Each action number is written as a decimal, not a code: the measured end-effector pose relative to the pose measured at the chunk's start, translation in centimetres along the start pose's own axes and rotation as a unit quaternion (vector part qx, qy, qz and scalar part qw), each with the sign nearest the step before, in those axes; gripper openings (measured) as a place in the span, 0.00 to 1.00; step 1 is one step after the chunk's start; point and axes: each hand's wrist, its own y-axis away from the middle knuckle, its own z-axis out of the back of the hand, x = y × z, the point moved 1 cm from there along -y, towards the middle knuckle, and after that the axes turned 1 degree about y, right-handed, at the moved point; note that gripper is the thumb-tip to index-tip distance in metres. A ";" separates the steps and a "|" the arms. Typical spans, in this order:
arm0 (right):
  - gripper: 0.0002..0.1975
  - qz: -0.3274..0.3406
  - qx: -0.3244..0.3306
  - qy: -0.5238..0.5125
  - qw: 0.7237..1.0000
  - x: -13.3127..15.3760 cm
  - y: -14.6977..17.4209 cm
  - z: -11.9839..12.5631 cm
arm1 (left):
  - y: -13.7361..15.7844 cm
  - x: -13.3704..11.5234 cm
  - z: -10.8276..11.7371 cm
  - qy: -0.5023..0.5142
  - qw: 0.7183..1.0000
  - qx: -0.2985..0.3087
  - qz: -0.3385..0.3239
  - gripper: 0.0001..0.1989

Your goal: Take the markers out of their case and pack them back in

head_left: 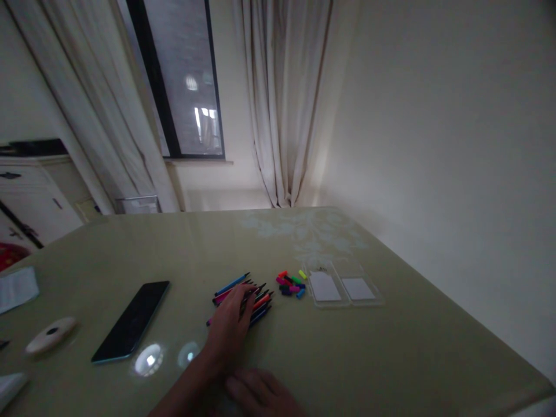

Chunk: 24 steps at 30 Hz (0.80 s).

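Note:
Uncapped felt-tip pens (262,301) of several colours lie in a loose pile near the middle of the table, dark tips pointing away to the right. My left hand (232,318) rests over the pile, its fingers and thumb curled around some of the pens. Just right of them sits a small heap of coloured pen caps (292,284). My right hand (263,394) lies low on the table at the bottom edge, apart from the pens. Its fingers are loosely bent and nothing shows in them; part of it is cut off by the frame.
Right of the caps lies an opened clear plastic case (377,300) with white inserts. A dark-screened phone (132,321) lies to the left, near a pale oval object (51,335) and a folded light cloth or paper (18,288). A wall (456,174) borders the table's right side.

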 end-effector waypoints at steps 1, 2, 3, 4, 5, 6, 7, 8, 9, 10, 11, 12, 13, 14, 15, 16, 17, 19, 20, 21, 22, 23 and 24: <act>0.16 -0.018 -0.004 0.004 1.000 -0.5 -0.1 0.3 | 0.0 0.1 0.0 -0.001 1.000 -0.002 -0.001 0.11; 0.17 -0.026 0.003 0.005 1.000 -1.2 -0.2 0.9 | -0.1 0.1 0.1 -0.002 1.000 -0.006 -0.001 0.11; 0.19 -0.030 0.022 0.002 0.999 -2.1 -0.3 1.7 | -0.1 0.2 0.1 -0.004 1.000 -0.010 -0.001 0.11; 0.26 -0.036 0.040 -0.006 0.999 -3.1 -0.5 2.7 | -0.2 0.3 0.1 -0.005 1.000 -0.013 -0.001 0.12; 0.34 -0.042 0.066 -0.019 0.997 -4.3 -0.7 3.6 | -0.3 0.4 0.2 -0.005 1.000 -0.016 -0.002 0.12; 0.37 -0.062 0.099 -0.030 0.993 -5.5 -0.9 4.5 | -0.4 0.5 0.2 -0.005 1.000 -0.018 -0.003 0.12; 0.36 -0.081 0.128 -0.035 0.988 -6.7 -1.2 5.2 | -0.4 0.6 0.3 -0.005 1.000 -0.018 -0.005 0.11; 0.34 -0.108 0.138 -0.030 0.984 -7.9 -1.6 5.7 | -0.5 0.7 0.3 -0.006 1.000 -0.018 -0.007 0.11; 0.34 -0.138 0.139 -0.019 0.980 -9.0 -2.0 5.9 | -0.6 0.7 0.4 -0.006 1.000 -0.017 -0.010 0.11; 0.34 -0.161 0.140 -0.009 0.977 -9.9 -2.4 6.0 | -0.6 0.7 0.4 -0.007 1.000 -0.015 -0.013 0.11; 0.34 -0.178 0.139 -0.002 0.974 -10.8 -2.8 5.9 | -0.7 0.8 0.4 -0.008 1.000 -0.013 -0.016 0.11; 0.33 -0.189 0.132 0.001 0.973 -11.6 -3.2 5.7 | -0.7 0.8 0.5 -0.010 1.000 -0.011 -0.020 0.11; 0.32 -0.202 0.122 -0.004 0.972 -12.3 -3.6 5.6 | -0.7 0.8 0.5 -0.012 1.000 -0.009 -0.024 0.11; 0.30 -0.221 0.106 -0.017 0.969 -13.0 -3.9 5.7 | -0.7 0.8 0.5 -0.015 0.999 -0.006 -0.027 0.11; 0.26 -0.246 0.083 -0.038 0.965 -13.6 -4.1 5.9 | -0.7 0.8 0.5 -0.019 0.999 -0.002 -0.031 0.11; 0.21 -0.272 0.058 -0.068 0.958 -14.2 -4.2 6.3 | -0.7 0.8 0.6 -0.022 0.999 0.002 -0.035 0.12; 0.17 -0.294 0.034 -0.103 0.950 -14.8 -4.2 6.8 | -0.6 0.8 0.5 -0.025 0.999 0.005 -0.038 0.12; 0.13 -0.299 0.014 -0.177 0.938 -15.8 -3.8 8.1 | -0.6 0.8 0.5 -0.031 0.999 0.011 -0.040 0.13; 0.12 -0.284 0.024 -0.207 0.936 -16.1 -3.6 8.7 | -0.6 0.8 0.4 -0.032 0.999 0.013 -0.040 0.13; 0.12 -0.263 0.043 -0.231 0.936 -16.4 -3.4 9.2 | -0.5 0.8 0.3 -0.033 0.999 0.015 -0.039 0.13; 0.13 -0.243 0.065 -0.247 0.936 -16.6 -3.1 9.5 | -0.5 0.8 0.3 -0.032 0.999 0.017 -0.039 0.13; 0.13 -0.226 0.084 -0.257 0.936 -16.7 -2.9 9.7 | -0.5 0.8 0.2 -0.031 0.999 0.020 -0.040 0.13; 0.12 -0.212 0.099 -0.263 0.936 -16.8 -2.8 9.7 | -0.5 0.8 0.1 -0.029 0.998 0.024 -0.042 0.13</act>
